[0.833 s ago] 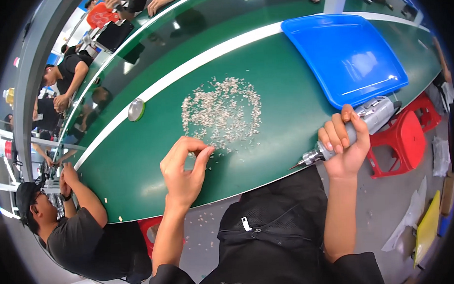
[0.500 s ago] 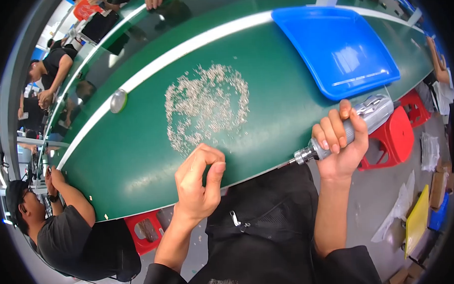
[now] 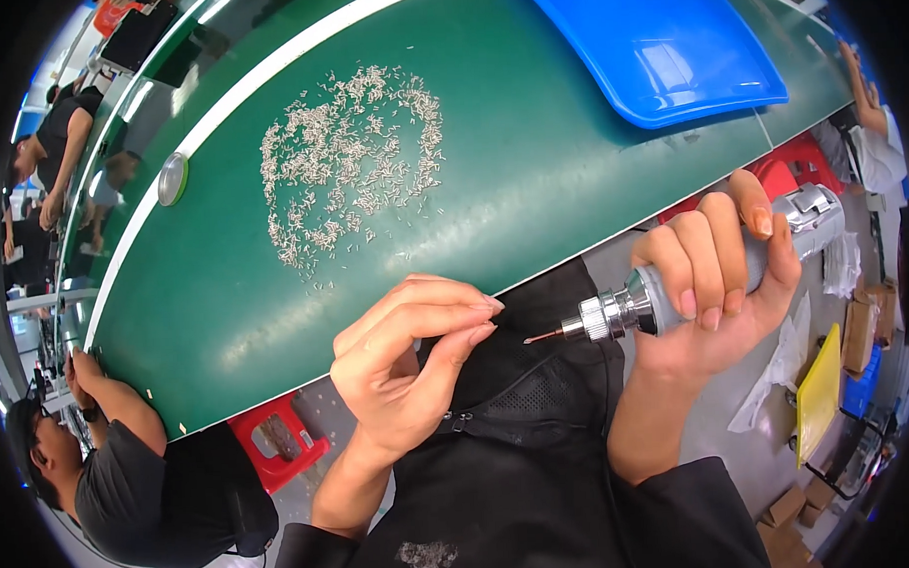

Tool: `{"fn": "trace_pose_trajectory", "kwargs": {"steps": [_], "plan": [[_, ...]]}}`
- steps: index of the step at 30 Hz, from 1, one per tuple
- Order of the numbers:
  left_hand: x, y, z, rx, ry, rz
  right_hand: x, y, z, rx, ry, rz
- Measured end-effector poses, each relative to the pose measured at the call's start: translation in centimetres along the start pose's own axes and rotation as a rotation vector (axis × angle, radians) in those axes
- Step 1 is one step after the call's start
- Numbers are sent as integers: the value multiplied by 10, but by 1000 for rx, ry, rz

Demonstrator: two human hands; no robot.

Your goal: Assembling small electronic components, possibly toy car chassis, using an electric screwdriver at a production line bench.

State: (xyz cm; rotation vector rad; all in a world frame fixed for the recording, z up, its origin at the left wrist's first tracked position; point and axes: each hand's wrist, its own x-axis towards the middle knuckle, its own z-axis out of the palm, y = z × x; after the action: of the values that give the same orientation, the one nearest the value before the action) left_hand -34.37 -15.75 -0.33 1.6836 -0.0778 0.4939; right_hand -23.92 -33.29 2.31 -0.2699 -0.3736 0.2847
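My right hand (image 3: 715, 285) is wrapped around a silver electric screwdriver (image 3: 604, 316). Its thin bit points left and a little down, over my black clothing just off the table's near edge. My left hand (image 3: 407, 361) is in a pinch left of the bit tip, with a small gap between them. Whatever lies between those fingertips is too small to make out. Beyond the left hand, a loose patch of small silvery pieces (image 3: 345, 168), like short screws or pins, is spread on the green table (image 3: 511, 182).
A blue tray (image 3: 688, 76) rests at the table's far right. A small round green-rimmed container (image 3: 173, 179) stands by the white strip. Another person (image 3: 131, 486) sits at the left. Red stools (image 3: 277, 440) and a yellow board (image 3: 819, 396) are beside the table.
The screwdriver has come closer and turned more level, its bit now nearer my left hand. The left fingers went from curled to a forward pinch pointing right. The view has shifted.
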Motion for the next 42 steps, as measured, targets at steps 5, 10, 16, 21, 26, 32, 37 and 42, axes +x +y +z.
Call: {"fn": "trace_pose_trajectory", "kwargs": {"steps": [5, 10, 16, 21, 26, 32, 37, 42], "plan": [[-11, 2, 7, -368, 31, -142, -3, 5, 13, 48, 51, -88], [-11, 4, 15, -519, 7, -193, -4, 4, 21, 46, 74, -101], [-11, 5, 16, -537, 1, -173, -5, 7, 22, 55, 95, -105], [-12, 5, 18, -591, 1, -195, -7, 5, 21, 40, 75, -105], [-10, 8, 18, -521, -7, -237, -7, 2, 19, -50, 4, -69], [-11, 8, 20, -187, -6, -123, -10, -2, 19, -129, -30, -41], [-10, 3, 21, 91, 7, 47, -11, 0, 9, -117, -16, -41], [-1, -1, 17, 112, -174, 76, -6, 4, 3, -64, 28, -36]]}}
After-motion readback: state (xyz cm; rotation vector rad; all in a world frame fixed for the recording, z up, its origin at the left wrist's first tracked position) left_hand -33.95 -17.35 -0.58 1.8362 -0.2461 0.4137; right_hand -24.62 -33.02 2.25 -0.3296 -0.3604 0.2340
